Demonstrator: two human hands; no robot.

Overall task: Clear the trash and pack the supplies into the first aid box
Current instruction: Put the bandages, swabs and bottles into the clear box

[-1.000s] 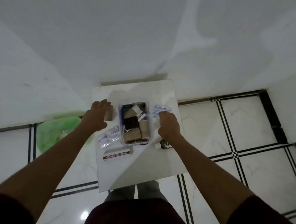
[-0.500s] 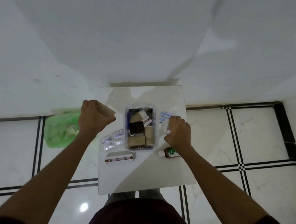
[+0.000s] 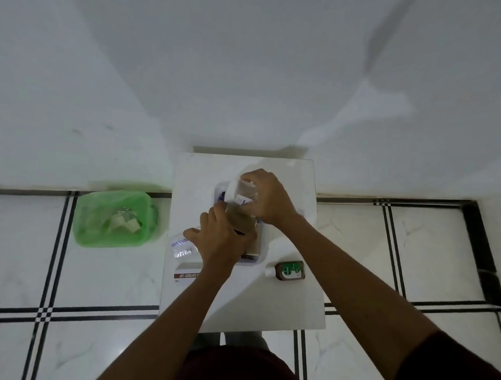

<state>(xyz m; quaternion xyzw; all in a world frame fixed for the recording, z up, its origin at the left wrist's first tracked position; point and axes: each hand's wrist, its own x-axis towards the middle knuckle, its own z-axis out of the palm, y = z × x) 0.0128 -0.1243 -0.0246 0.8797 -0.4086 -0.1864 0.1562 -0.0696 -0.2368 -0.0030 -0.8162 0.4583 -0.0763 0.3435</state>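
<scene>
1. The first aid box sits mid-worktop, a bit toward the far edge, both hands over it.
2. Left hand has its grip closed on a brown roll; right hand pinches a clear packet.
3. I'd lay the packet flat and tuck the roll in snug.
4. Sachets, ointment box and bottle are not yet packed.
5. The green bin sits on the floor off the left edge.

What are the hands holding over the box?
The left hand grips a brown roll by its end; the right hand pinches a small packet at its top.
</scene>
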